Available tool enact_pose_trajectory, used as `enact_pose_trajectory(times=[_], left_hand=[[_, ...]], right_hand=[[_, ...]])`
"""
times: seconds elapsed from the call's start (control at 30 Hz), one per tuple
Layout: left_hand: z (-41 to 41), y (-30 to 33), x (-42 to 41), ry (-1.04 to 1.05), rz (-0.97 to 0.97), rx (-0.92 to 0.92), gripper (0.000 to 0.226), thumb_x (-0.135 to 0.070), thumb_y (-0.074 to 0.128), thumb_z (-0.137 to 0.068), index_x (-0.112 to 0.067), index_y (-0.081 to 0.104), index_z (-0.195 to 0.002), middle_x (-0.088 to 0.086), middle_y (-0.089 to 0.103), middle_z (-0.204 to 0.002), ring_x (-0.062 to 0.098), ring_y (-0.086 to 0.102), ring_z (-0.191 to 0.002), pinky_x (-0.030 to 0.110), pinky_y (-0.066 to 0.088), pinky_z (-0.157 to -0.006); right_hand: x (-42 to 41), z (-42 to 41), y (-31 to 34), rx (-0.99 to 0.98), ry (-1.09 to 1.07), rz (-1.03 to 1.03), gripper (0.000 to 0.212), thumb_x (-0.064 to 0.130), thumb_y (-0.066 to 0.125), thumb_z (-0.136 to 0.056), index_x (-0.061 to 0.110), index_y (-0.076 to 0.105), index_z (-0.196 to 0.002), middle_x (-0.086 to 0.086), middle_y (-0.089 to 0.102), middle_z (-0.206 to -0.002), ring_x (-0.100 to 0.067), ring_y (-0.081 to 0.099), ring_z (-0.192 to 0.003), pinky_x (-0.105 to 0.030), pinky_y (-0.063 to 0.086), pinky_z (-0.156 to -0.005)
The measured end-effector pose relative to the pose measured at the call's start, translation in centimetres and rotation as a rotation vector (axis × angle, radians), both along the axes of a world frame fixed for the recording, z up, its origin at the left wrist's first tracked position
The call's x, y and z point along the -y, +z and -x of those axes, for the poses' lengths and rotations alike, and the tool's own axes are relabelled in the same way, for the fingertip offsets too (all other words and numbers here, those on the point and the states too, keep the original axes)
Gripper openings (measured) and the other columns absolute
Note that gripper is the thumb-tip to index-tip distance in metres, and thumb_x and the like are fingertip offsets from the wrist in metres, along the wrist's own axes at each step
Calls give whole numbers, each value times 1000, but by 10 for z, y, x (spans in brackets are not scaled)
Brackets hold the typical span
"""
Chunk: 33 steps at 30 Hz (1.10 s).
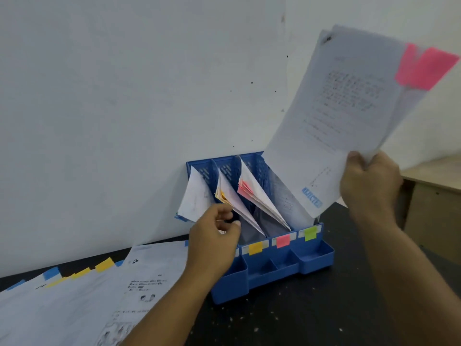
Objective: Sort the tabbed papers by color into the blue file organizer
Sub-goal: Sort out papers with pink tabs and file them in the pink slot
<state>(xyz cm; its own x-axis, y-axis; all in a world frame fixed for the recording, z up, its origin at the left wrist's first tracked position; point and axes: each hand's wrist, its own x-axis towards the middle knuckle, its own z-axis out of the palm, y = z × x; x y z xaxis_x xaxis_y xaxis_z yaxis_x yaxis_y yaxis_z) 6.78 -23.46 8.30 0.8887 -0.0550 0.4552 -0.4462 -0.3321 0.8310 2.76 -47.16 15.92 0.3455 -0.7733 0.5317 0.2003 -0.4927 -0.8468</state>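
The blue file organizer (282,265) stands against the wall on a dark table, with yellow, pink and green labels on its front. Its slots hold leaning papers: a yellow-tabbed bundle (232,203) and a pink-tabbed bundle (257,196). My right hand (369,181) grips the lower edge of a few printed sheets with pink tabs (346,116), raised above the organizer's right side. My left hand (214,236) is at the front of the yellow-tabbed bundle, fingers curled against its lower edge; whether it pinches the paper is unclear.
A spread of loose papers with yellow and blue tabs (82,290) lies on the dark table (311,320) at the left. A white wall rises right behind the organizer. A wooden cabinet (434,211) stands at the right.
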Motion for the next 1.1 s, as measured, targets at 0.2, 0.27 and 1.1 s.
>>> enact_pose_trajectory(times=[0.2, 0.27, 1.1], left_hand=[[-14, 3, 40, -97, -42, -151, 36, -22, 66, -88, -30, 57, -122, -17, 61, -115, -4, 57, -92, 16, 46, -76], [-19, 2, 48, -96, -58, -181, 45, -25, 65, -89, -29, 53, -131, -18, 57, -120, -6, 54, -89, 11, 40, -71], [-53, 16, 104, -327, 66, -160, 66, 0, 52, -90, -41, 35, -140, -25, 46, -136, 3, 52, -121, 21, 44, -93]], right_hand=[[6, -46, -14, -136, -49, 209, 23, 23, 42, -100, 9, 59, -98, -3, 55, -85, -24, 46, -73, -27, 31, -64], [5, -63, -24, -151, -39, 252, 24, 25, 41, -101, 10, 60, -101, -7, 61, -85, -28, 50, -70, -32, 38, -62], [6, -112, -89, -869, 420, 361, 9, 19, 48, -91, 13, 54, -93, -9, 58, -88, -30, 56, -81, -30, 42, -66]])
